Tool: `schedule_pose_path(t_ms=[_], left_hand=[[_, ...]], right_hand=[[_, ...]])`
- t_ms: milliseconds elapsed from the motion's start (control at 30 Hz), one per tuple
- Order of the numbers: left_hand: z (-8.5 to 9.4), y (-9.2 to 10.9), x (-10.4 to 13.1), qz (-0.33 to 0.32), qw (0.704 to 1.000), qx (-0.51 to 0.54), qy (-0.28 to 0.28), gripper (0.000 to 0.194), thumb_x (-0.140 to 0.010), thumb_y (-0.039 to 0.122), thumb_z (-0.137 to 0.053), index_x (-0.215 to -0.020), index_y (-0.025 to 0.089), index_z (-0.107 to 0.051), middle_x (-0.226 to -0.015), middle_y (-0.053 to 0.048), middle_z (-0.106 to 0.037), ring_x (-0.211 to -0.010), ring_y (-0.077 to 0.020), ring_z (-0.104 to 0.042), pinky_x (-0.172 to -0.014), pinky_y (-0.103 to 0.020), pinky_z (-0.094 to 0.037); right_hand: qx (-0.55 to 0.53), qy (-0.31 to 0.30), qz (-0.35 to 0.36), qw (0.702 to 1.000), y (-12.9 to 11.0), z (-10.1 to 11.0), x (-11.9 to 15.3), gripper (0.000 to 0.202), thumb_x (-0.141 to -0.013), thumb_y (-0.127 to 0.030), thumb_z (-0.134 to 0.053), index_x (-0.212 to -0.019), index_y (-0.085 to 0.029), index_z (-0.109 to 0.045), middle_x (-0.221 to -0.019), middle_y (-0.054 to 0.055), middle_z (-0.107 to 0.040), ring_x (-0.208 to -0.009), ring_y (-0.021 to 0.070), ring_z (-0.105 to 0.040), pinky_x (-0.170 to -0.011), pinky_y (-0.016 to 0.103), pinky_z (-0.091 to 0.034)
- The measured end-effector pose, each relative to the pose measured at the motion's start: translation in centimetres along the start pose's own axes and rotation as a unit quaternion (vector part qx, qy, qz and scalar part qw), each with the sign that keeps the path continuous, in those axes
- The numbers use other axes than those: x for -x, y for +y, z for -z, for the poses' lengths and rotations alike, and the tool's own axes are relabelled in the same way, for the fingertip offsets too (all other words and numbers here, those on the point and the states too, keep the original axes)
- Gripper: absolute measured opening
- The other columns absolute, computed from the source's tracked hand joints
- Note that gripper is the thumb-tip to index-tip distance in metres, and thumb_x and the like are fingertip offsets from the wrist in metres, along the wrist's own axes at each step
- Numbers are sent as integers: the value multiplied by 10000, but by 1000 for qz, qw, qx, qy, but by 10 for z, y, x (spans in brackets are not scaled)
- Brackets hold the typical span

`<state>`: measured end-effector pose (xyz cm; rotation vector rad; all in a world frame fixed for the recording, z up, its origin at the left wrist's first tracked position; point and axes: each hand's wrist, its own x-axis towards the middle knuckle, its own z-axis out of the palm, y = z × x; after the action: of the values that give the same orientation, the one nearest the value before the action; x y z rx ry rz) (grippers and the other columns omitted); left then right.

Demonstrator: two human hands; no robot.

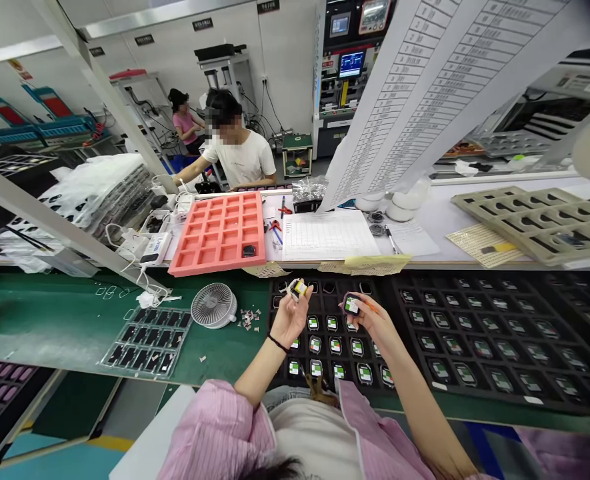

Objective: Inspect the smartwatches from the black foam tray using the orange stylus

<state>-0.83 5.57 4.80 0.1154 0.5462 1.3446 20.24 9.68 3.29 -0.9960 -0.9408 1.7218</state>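
My left hand (291, 317) is raised over the black tray (301, 390), its fingers closed on a small part (299, 289) with yellow and black on it. To the right, my right hand (372, 317) grips a dark-framed square module (351, 305) with a green and white face; something orange shows along its fingers. The two held pieces are apart. Below both hands, the tray's compartments hold rows of square modules (335, 345) with green and white faces.
A second black tray (475, 333) of modules lies right. Left are a small fan (214, 305), scattered bits (249, 319) and a clear tray (147, 340). The shelf holds a pink tray (219, 230) and papers (329, 235). Hanging sheets (415, 87) reach down at right. A person (239, 153) sits opposite.
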Motion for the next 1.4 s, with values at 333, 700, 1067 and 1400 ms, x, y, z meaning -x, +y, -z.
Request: schedule_pose_path(t_ms=[333, 700, 1067, 1400], left_hand=[[-17, 11, 6, -139, 909, -390, -40, 550, -603, 187, -831, -1078, 185, -554, -1011, -45, -625, -879, -124, -604, -779, -242, -481], [-43, 17, 17, -144, 848, -509, -28, 459, -834, 379, -621, -1246, 197, -530, -1083, -80, -582, -718, -119, -622, -490, -182, -440], [-47, 19, 18, -132, 861, -491, -10, 435, -878, 420, -554, -1256, 205, -549, -1019, -69, -596, -721, -138, -636, -499, -192, -460], [-53, 18, 20, -136, 856, -499, -13, 457, -837, 392, -629, -1239, 187, -554, -985, -68, -598, -699, -120, -619, -496, -182, -432]], right_hand=[[52, -17, 21, 998, -18, -20, 17, 426, -729, -399, -748, -1079, -202, -609, -893, 64, -686, -605, 155, -605, -491, 281, -441], [116, -53, 45, 991, -36, -39, 19, 375, -775, -447, -692, -1059, -216, -612, -843, 41, -654, -551, 145, -601, -454, 273, -439], [111, -81, 54, 989, -45, -43, 23, 396, -821, -427, -648, -1157, -225, -595, -790, 23, -635, -575, 140, -601, -483, 274, -448], [100, -78, 45, 991, -44, -43, 25, 390, -853, -439, -609, -1171, -215, -582, -778, 34, -645, -645, 174, -623, -514, 287, -436]])
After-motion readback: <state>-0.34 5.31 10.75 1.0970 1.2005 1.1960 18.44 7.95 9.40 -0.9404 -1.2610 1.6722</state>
